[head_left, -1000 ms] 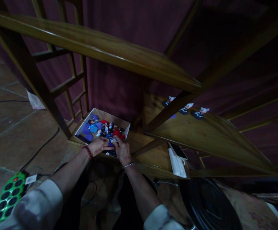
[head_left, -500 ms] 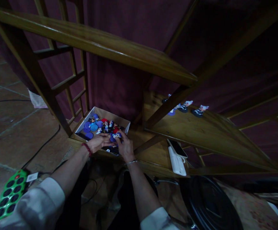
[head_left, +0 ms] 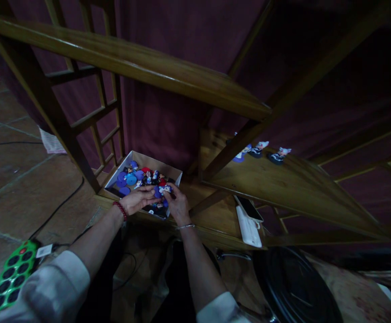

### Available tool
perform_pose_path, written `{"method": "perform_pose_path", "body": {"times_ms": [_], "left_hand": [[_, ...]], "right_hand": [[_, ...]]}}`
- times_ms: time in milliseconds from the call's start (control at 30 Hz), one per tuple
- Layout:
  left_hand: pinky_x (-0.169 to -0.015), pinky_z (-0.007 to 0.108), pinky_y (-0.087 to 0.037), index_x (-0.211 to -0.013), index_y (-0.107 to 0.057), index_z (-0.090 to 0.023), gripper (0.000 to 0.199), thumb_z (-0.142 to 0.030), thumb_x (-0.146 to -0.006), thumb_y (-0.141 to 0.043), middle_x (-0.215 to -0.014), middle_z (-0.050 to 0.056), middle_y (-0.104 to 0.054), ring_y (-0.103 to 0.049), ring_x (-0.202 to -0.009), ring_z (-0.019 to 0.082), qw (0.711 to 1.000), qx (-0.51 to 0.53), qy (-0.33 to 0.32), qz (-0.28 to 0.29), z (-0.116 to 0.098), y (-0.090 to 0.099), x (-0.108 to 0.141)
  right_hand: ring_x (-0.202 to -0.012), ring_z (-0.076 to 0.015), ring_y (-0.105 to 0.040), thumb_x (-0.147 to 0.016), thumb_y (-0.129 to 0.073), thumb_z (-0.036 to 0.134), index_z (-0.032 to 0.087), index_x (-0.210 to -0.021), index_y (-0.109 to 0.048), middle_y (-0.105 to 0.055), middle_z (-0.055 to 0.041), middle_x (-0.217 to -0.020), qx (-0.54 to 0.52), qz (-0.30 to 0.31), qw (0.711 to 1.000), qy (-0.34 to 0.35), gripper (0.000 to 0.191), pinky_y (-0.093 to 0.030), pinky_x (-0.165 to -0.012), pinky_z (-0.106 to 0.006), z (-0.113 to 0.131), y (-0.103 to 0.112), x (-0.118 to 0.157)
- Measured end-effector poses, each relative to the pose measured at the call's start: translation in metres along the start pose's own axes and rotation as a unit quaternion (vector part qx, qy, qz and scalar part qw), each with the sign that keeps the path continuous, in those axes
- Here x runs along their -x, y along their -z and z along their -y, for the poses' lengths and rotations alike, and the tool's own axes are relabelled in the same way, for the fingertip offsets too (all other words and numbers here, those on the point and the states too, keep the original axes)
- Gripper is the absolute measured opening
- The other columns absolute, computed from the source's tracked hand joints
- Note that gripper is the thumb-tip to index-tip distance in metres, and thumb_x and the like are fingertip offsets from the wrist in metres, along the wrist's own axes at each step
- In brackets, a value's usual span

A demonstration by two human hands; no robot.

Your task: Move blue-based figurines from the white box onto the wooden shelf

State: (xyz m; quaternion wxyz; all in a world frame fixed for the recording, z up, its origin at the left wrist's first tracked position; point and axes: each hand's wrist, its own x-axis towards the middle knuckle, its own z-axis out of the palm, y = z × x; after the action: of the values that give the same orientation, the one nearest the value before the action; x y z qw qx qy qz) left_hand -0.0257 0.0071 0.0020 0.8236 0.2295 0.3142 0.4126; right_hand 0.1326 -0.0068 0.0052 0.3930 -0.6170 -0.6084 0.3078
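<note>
Over the near side of a shallow cardboard box [head_left: 156,162], a small figurine [head_left: 164,189] with white and blue parts is held between both hands. My left hand [head_left: 138,200] has its fingers closed at the figurine's purple round base [head_left: 157,192]. My right hand [head_left: 179,207] pinches the figurine's other end with thumb and fingers. Under and beyond the hands, the box holds several small figurines with red, black and blue parts, and purple and blue discs [head_left: 131,179]. Some contents are hidden by the hands.
On the raised wooden shelf [head_left: 303,188] at right stand several figurines [head_left: 278,156], partly behind a slanted wooden bar. A phone [head_left: 249,209] leans on a white object [head_left: 249,229] lower down. A black round seat [head_left: 296,287] is at front right; a green power strip [head_left: 13,276] lies on the floor.
The figurine has been turned slightly between the hands, with its body now lying more toward the right fingers. The hands stay over the box; the view has shifted slightly.
</note>
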Motion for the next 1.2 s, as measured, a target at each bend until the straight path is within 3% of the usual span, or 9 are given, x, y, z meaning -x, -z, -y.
{"method": "perform_pose_path", "body": {"times_ms": [967,1200], "left_hand": [[-0.086,0.038,-0.047,-0.07,-0.06,-0.008,0.001,-0.008,-0.07,-0.061,-0.072,0.005,-0.064,-0.062,-0.074,0.014,0.999,-0.009,0.008,-0.032,0.0017,-0.0013,-0.0001],[-0.086,0.038,-0.047,-0.069,-0.06,-0.007,0.005,-0.011,-0.072,-0.059,-0.071,0.007,-0.065,-0.062,-0.075,0.015,0.999,-0.027,0.016,-0.027,0.0023,-0.0045,0.0017]], "right_hand": [[-0.08,-0.0127,-0.06,-0.074,-0.053,0.027,0.025,-0.098,-0.057,-0.064,0.0033,-0.091,-0.055,0.039,0.997,0.031,0.025,-0.047,-0.076,-0.025,-0.0073,0.0014,-0.0011],[-0.078,-0.0129,-0.06,-0.075,-0.051,0.027,0.025,-0.099,-0.057,-0.064,0.0022,-0.091,0.002,0.034,0.998,0.057,0.025,-0.048,-0.073,-0.024,-0.0071,0.0012,0.0003]]}}
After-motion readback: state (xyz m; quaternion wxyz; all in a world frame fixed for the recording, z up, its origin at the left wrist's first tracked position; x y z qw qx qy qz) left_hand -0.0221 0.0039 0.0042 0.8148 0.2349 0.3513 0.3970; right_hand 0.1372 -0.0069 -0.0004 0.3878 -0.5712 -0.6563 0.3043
